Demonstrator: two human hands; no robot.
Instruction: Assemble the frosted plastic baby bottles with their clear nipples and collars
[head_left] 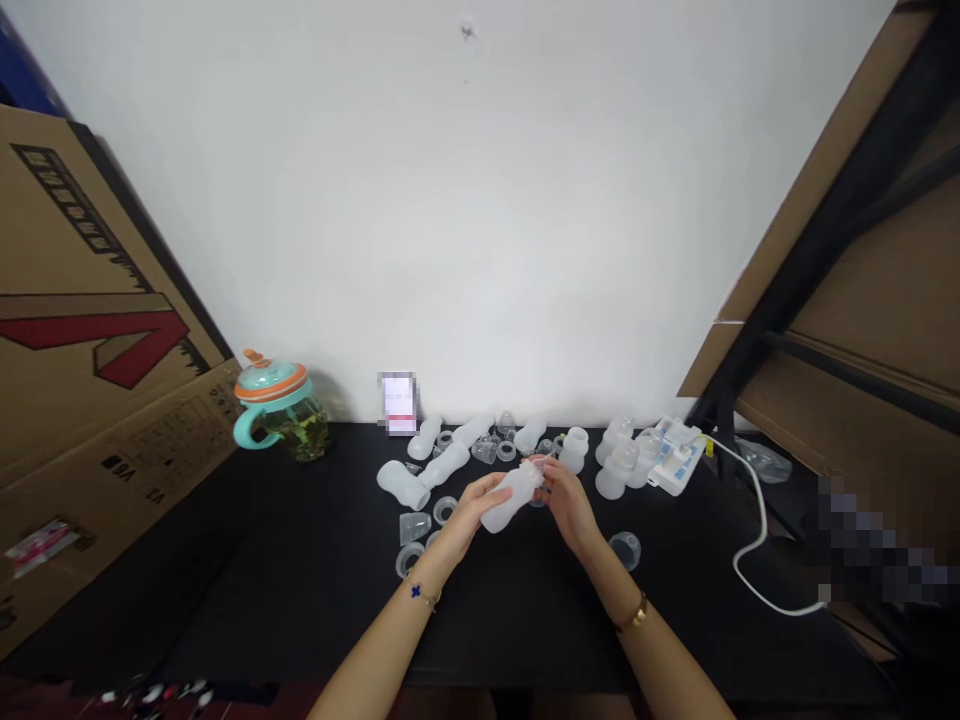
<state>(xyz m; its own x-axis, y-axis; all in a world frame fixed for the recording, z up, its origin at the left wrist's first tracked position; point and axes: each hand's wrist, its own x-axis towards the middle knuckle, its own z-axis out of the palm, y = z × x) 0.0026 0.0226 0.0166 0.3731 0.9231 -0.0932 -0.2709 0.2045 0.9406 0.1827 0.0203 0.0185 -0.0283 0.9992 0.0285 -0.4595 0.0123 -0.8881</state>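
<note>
My left hand [471,508] is wrapped round the body of a translucent white baby bottle [504,510], tilted with its neck up to the right. At the neck, the fingers of my right hand [566,500] close on a small clear top piece [538,466]; its exact shape is partly hidden by the fingers. Left of my hands lie a loose bottle [401,483], a clear cap [415,526] and a screw ring [410,560]. Another clear dome cap [625,549] rests beside my right forearm.
Against the wall are more bottle bodies [474,430]. Topped bottles [615,470] stand at right, near a white power strip [671,460] with a cable [763,510]. A teapot [277,410], a lit phone [399,403] and a cardboard box [97,400] are on the left.
</note>
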